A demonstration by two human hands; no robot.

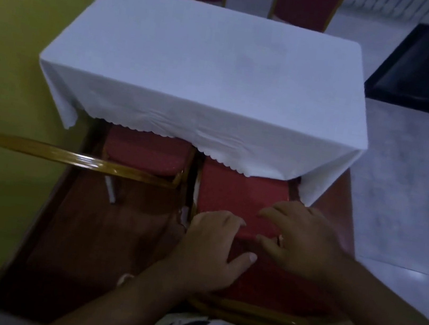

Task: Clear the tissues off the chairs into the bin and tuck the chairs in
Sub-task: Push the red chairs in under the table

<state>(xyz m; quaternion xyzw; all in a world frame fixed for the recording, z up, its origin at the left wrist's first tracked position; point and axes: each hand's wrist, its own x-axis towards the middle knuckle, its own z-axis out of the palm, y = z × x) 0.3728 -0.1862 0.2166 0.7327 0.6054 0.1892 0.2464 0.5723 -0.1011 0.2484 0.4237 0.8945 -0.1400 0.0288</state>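
Chair [233,195] seat under both hands [211,248], no labels readable.

The single head-worn camera is looking forward and steeply down from above the person's chest, sitting close over the red padded chair with gold frame [241,197] and facing the white-clothed rectangular tabletop [207,72], with wide-angle bending at the edges

Chair seats [148,152] half under tablecloth [206,77]
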